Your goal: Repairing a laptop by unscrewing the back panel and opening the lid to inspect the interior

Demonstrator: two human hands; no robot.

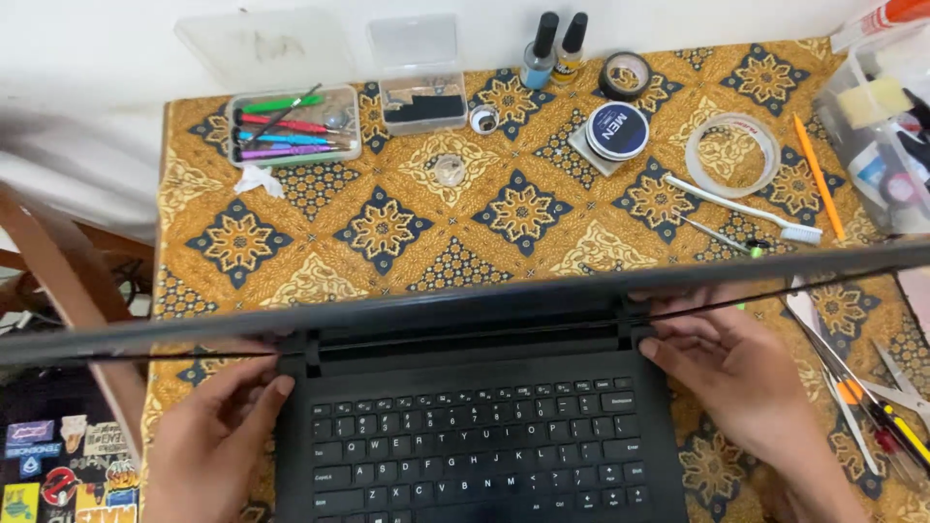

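Black laptop (475, 426) sits open at bench (387, 232) front edge. Left hand (208, 441) & right hand (731, 373) pinch lid (465, 300) near hinges. Keep pressure even both sides, thumbs close to hinges.

White toothbrush (746, 207), tape ring (731, 153), round black tin (617, 131), two small bottles (554, 47), tray of coloured screwdrivers (291, 127).

Black laptop (475, 455) under my fingers, gold tablecloth (387, 232) with navy floral diamonds, white toothbrush (741, 208) and orange pencil (819, 174) near its right edge
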